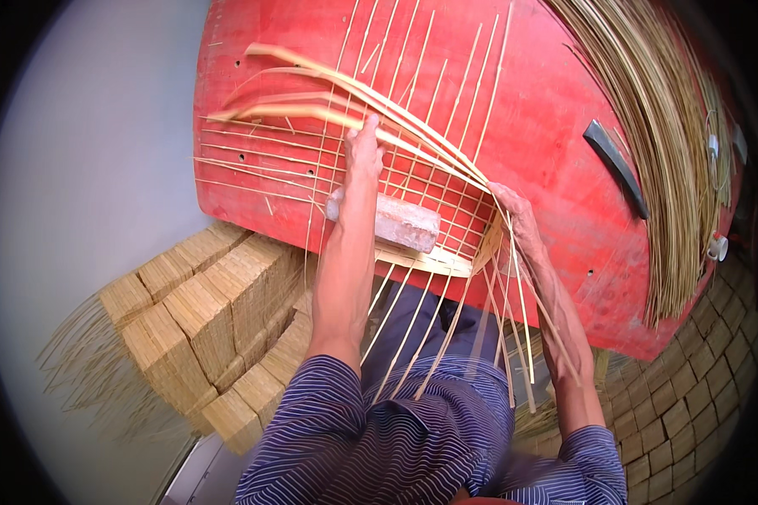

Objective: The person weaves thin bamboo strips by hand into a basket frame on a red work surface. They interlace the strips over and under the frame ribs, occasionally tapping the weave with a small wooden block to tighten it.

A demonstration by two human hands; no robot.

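Pinching long, flat, pale bamboo strips [303, 110] with the right hand's [515, 210] fingers at the right edge of the tan, open-weave bamboo lattice [434, 181], near side of the red, flat-topped counter [564, 109]; apparently grasping farther left with the left hand's [364, 151]. Bend gradually, avoiding kinks; leave the pinkish-grey, oblong stone block [404, 223] weighting the weave.

The red board [556, 261] carries a pale woven lattice [436, 183], a dark bar [616, 170] and a long bundle of strips [661, 126].
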